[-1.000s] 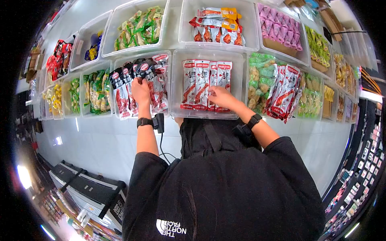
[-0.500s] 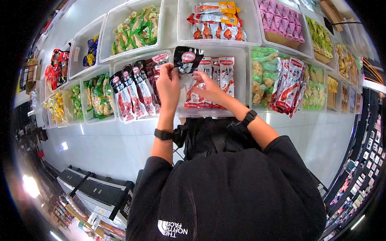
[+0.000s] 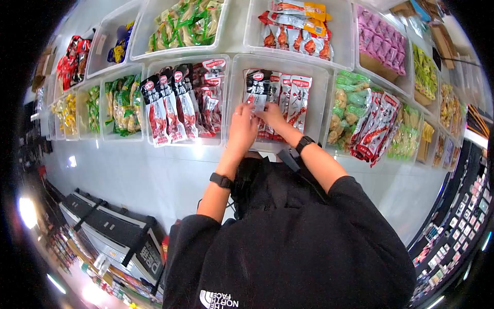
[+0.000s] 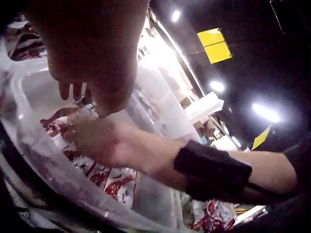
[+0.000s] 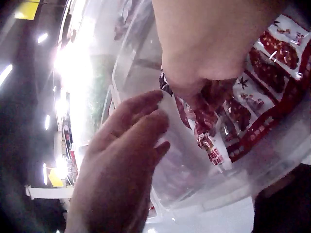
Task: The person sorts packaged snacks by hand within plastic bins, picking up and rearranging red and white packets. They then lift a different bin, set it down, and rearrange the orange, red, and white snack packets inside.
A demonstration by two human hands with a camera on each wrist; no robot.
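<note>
In the middle clear plastic bin (image 3: 319,98), a black-topped snack packet (image 3: 256,85) lies over the left side of several red-and-white snack packets (image 3: 298,103). My right hand (image 3: 274,117) pinches this packet near its middle; in the right wrist view, the fingers of the right hand (image 5: 204,53) close around its meat-printed part (image 5: 206,128). At the packet's left edge is my left hand (image 3: 243,127), its fingers loosely bent. The right wrist view shows the left hand (image 5: 126,141) beside the packet with thumb and fingers apart.
A bin to the left holds black-topped packets (image 3: 182,108) and red packets (image 3: 211,98). Right of the middle bin stand green bags (image 3: 345,103) and a stack of red-and-white packets (image 3: 375,123). Another row of bins, including one with orange-and-red packets (image 3: 298,31), lies behind.
My left hand took a black-topped packet from the left bin and carried it right into the middle bin. There the packet lowered onto the red-and-white ones, and both hands came together at it.
</note>
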